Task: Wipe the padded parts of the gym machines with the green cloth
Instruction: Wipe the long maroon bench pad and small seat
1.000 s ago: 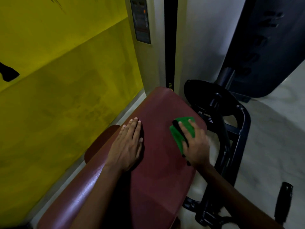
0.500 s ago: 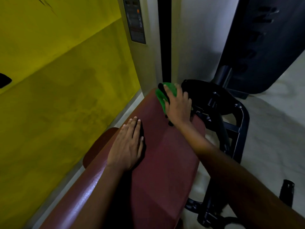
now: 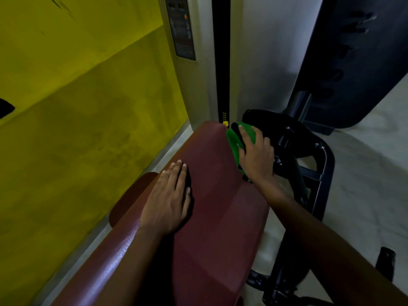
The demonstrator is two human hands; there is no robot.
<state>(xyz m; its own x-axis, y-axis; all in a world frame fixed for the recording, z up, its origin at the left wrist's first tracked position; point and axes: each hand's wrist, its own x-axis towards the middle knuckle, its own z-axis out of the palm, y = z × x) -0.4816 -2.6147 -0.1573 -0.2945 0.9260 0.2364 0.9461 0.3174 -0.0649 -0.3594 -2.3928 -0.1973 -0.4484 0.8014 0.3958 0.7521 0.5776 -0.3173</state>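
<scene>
Here, two hands (image 3: pixel 257 156), one green cloth (image 3: pixel 235 142), one maroon pad (image 3: pixel 212 195)

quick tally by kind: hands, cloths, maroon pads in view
hands: 2, left hand and right hand
green cloth: 1
maroon pads: 2, long pad and small pad
total: 5

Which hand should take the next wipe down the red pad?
Right. The right hand already presses the green cloth onto the far right end of the pad. The left hand lies flat on the pad, with no cloth, and looks to be bracing.
</scene>
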